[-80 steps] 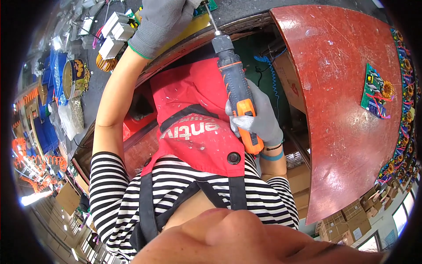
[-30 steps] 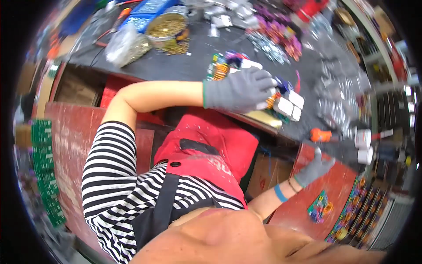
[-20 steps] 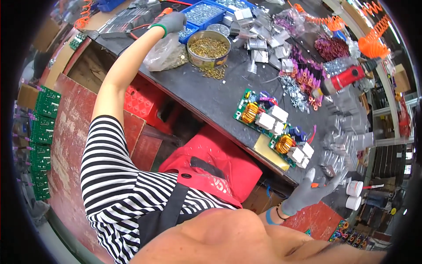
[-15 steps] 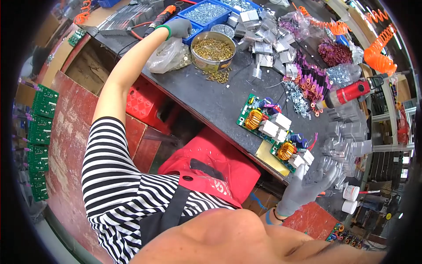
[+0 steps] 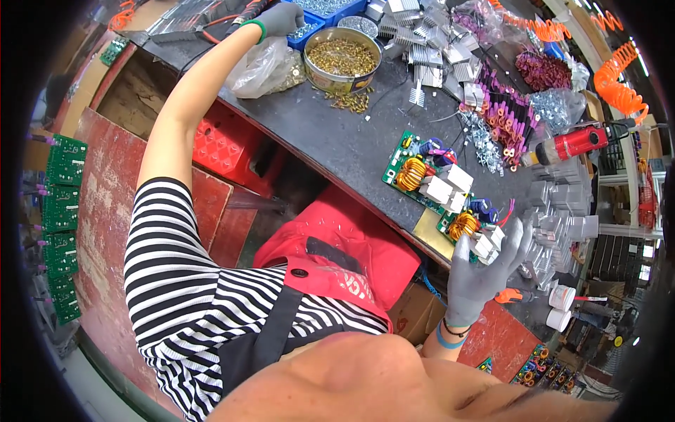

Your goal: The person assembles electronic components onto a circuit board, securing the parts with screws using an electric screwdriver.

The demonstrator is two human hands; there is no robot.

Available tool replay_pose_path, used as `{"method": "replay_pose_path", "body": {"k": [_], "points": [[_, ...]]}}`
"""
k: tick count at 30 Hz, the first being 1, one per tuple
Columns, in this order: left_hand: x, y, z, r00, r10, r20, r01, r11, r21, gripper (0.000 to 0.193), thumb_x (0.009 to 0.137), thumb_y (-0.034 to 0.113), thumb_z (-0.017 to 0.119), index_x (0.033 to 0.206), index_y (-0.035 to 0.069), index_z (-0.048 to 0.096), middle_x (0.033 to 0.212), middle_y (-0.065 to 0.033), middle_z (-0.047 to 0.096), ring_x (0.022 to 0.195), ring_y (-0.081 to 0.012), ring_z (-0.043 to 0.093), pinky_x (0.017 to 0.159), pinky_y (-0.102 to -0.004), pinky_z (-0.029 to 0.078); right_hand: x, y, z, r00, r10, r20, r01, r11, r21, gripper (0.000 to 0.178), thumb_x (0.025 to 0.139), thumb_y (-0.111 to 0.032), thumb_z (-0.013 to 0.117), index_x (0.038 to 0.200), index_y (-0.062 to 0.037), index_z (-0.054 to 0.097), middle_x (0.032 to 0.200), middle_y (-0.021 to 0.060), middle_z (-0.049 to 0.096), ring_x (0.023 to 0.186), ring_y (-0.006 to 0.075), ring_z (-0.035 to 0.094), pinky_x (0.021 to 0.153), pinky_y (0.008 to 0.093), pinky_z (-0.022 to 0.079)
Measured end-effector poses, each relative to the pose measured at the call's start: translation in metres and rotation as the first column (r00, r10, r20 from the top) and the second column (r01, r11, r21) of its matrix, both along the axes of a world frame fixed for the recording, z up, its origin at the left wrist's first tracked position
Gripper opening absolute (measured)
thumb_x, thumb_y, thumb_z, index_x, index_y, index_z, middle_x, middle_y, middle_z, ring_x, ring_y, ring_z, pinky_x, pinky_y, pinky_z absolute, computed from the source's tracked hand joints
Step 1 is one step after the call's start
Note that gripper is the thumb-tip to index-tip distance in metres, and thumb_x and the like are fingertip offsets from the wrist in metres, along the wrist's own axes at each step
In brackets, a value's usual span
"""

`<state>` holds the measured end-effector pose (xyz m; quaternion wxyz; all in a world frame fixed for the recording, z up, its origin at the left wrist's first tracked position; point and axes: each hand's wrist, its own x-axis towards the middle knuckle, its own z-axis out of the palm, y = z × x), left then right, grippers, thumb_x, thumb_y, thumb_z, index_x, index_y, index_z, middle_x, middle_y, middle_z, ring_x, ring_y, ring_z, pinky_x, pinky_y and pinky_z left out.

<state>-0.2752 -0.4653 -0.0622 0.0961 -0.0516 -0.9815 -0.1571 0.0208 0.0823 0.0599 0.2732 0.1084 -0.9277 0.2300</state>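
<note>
left hand (image 5: pixel 283 20), fabric-gloved, curls at a blue plastic tray (image 5: pixel 298 43), hold unclear; right hand (image 5: pixel 479 278) splays empty.

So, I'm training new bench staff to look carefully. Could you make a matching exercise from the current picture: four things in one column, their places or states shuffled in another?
Column one
1. Left hand
2. Right hand
3. Round tin
4. Clear plastic bag

Column two
A. Holding many brass-coloured pieces
B. At the small blue tray
C. Lying just left of the tin
D. Thumb and fingers apart, by the circuit boards

Right pairs: 1-B, 2-D, 3-A, 4-C.
</note>
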Motion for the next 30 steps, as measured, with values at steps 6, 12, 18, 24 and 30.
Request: {"method": "replay_pose_path", "body": {"k": [6, 12, 18, 24, 30], "points": [[-0.012, -0.009, -0.008, 0.99, -0.013, 0.14, 0.02, 0.999, -0.05, 0.015, 0.073, 0.008, 0.076, 0.085, 0.002, 0.069, 0.081, -0.0097, 0.07, 0.076, -0.019, 0.066, 0.07, -0.0325, 0.052, -0.004, -0.004, -0.001, 1.0, 0.02, 0.022, -0.022, 0.995, 0.095, 0.075, 0.074, -0.012, 0.076, 0.139, 0.0, 0.041, 0.146, 0.0262, 0.033, 0.134, 0.0419, 0.039, 0.1, 0.0423, 0.044], [-0.012, -0.013, -0.018, 0.995, -0.045, 0.085, 0.049, 0.998, -0.046, 0.01, 0.074, 0.008, 0.074, 0.08, 0.003, 0.067, 0.072, -0.0078, 0.067, 0.069, -0.0166, 0.063, 0.065, -0.0323, 0.05, -0.001, -0.006, -0.004, 0.996, 0.056, 0.075, -0.062, 0.995, 0.077, 0.075, 0.072, -0.012, 0.076, 0.138, -0.0014, 0.042, 0.143, 0.0272, 0.036, 0.131, 0.044, 0.04, 0.104, 0.0464, 0.039], [0.046, 0.057, 0.084, 0.933, 0.005, -0.359, -0.014, 1.0, -0.021, 0.011, 0.08, 0.011, 0.064, 0.087, 0.004, 0.068, 0.088, -0.0209, 0.068, 0.081, -0.0346, 0.067, 0.07, -0.0412, 0.052, -0.02, -0.004, -0.012, 0.968, 0.215, 0.133, -0.224, 0.973, 0.059, 0.067, 0.073, -0.013, 0.075, 0.133, -0.0022, 0.046, 0.136, 0.0254, 0.043, 0.122, 0.0437, 0.046, 0.1, 0.0475, 0.041], [0.133, 0.237, 0.073, 0.71, -0.646, 0.28, 0.513, 0.747, 0.423, 0.011, 0.076, 0.01, 0.066, 0.084, 0.003, 0.068, 0.08, -0.0127, 0.069, 0.077, -0.0249, 0.066, 0.072, -0.0361, 0.051, -0.07, -0.037, -0.047, 0.903, 0.316, 0.292, -0.414, 0.824, 0.388, 0.068, 0.073, -0.033, 0.077, 0.129, -0.0064, 0.05, 0.12, 0.0135, 0.056, 0.109, 0.0318, 0.054, 0.094, 0.0455, 0.041], [0.149, 0.285, 0.009, 0.754, -0.52, 0.401, 0.423, 0.852, 0.31, 0.017, 0.079, 0.013, 0.07, 0.088, 0.0, 0.065, 0.078, -0.0115, 0.065, 0.074, -0.0215, 0.062, 0.07, -0.0339, 0.05, -0.109, -0.056, -0.067, 0.831, 0.291, 0.475, -0.536, 0.647, 0.542, 0.056, 0.071, -0.034, 0.079, 0.114, -0.0062, 0.056, 0.102, 0.0113, 0.064, 0.101, 0.0282, 0.06, 0.092, 0.044, 0.042]]}}
